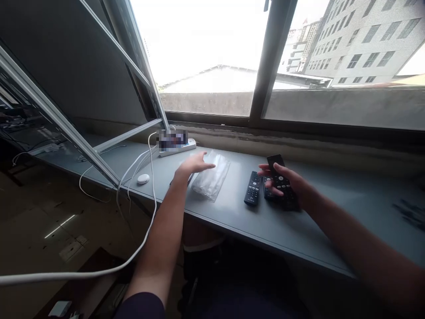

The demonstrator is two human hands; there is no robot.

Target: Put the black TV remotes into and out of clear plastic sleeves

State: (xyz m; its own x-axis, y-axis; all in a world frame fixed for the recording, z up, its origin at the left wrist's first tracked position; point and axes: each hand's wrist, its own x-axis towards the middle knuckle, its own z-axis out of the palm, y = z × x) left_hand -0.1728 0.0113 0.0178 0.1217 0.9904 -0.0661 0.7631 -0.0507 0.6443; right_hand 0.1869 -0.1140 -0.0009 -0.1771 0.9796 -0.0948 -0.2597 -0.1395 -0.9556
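Observation:
My left hand (194, 164) is over the left edge of some clear plastic bags (212, 179), thumb and fingers apart. Whether it touches them I cannot tell. Part of a thin dark object shows beside the left wrist, mostly hidden. In my right hand (290, 177) is a black remote control (275, 162), tilted up, with the thumb across its face. A second black remote control (252, 188) lies on the table just left of that hand. Another remote control (267, 191) lies partly hidden behind the fingers.
A white power strip (179, 148) with a blurred-out item on it stands by the window. White cables (153, 177) loop down left past a round white puck (143, 179). A metal frame (99, 164) rises at left. Dark blurred things (410, 212) lie far right on the grey table (229, 217).

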